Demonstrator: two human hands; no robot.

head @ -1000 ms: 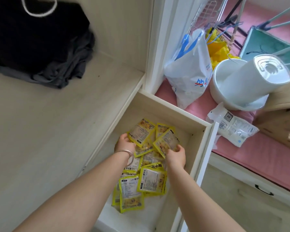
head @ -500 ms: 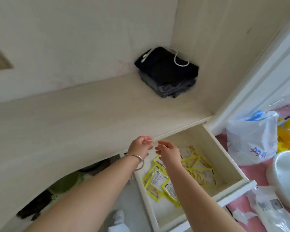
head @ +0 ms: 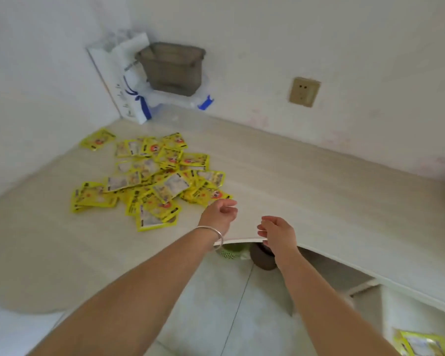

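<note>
A heap of several yellow snack packets [head: 152, 181] lies spread on the pale wooden desktop [head: 306, 191] at the left. My left hand [head: 220, 214], with a silver bracelet on its wrist, hovers just right of the heap's near edge, fingers loosely curled and holding nothing. Over the desk's front edge my right hand [head: 278, 235] hangs with relaxed fingers, also empty. At the bottom right corner, more yellow packets [head: 421, 344] show in the open drawer.
A grey plastic bin [head: 172, 65] stands on a white bag [head: 129, 80] in the far corner. A wall socket [head: 304, 91] sits on the back wall. Under the desk lie a green object [head: 229, 251] and a brown one [head: 262, 258] on the tiled floor.
The view swung left from the drawer to the desktop. Both hands left the packets in the drawer and rose, empty, over the desk's edge toward the heap.
</note>
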